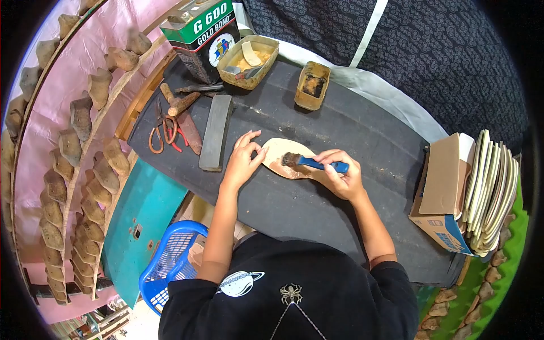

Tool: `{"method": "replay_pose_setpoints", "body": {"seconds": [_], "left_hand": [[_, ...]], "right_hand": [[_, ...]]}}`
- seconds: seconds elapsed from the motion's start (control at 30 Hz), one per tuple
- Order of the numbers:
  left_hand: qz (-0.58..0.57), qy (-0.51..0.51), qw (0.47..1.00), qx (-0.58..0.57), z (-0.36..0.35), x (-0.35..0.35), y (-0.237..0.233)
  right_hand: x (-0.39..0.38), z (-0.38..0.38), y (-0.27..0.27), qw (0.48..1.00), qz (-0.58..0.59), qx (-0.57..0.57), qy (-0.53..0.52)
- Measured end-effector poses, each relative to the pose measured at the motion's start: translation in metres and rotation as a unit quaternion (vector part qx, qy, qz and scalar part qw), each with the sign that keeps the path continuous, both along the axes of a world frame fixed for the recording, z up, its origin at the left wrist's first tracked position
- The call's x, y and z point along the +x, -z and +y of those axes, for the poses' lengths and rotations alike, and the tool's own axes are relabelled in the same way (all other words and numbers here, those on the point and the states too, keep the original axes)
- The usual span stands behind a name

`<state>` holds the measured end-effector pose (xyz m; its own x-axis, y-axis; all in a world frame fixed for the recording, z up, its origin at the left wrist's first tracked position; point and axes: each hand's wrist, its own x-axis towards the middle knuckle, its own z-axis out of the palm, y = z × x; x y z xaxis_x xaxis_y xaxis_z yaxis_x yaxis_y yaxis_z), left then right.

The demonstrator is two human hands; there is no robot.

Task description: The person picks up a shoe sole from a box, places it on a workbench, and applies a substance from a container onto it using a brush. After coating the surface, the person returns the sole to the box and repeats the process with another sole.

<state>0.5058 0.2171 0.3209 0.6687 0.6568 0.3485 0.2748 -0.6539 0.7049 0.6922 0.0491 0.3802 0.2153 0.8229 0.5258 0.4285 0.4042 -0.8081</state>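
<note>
A pale, sole-shaped shoe piece [277, 148] lies on the dark work table, with a brownish, wet-looking patch over part of it. My left hand [243, 161] pinches its left edge between thumb and forefinger, the other fingers stretched away. Wrapped in my right hand [344, 177] is the blue handle of a brush [323, 164]. Its dark bristles press on the wide part of the piece. The narrow end of the piece runs under my right hand and is partly hidden.
A whetstone-like grey block [216, 133], scissors [158, 133] and a hammer [180, 105] lie left. Behind are a G 600 can [198, 39], a tub [249, 79] and a small stained container [312, 85]. At right stands a cardboard box [445, 181] beside stacked soles [490, 192].
</note>
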Motion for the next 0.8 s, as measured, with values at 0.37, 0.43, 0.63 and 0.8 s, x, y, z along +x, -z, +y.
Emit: {"method": "replay_pose_setpoints", "body": {"seconds": [0.37,0.43,0.63,0.8], "left_hand": [[-0.004,0.002,1.000,-0.013,0.000,0.000,0.000],[-0.004,0.001,1.000,-0.015,0.000,0.000,0.000],[-0.002,0.002,1.000,-0.017,0.000,0.000,-0.001],[-0.004,0.002,1.000,-0.015,0.000,0.000,0.001]], "right_hand": [[0.007,-0.003,-0.003,0.998,0.033,0.038,0.033],[0.003,0.001,-0.002,1.000,0.020,0.015,0.016],[0.012,-0.001,0.002,1.000,0.002,0.011,0.023],[0.029,-0.014,-0.003,0.996,-0.017,0.022,0.080]]}}
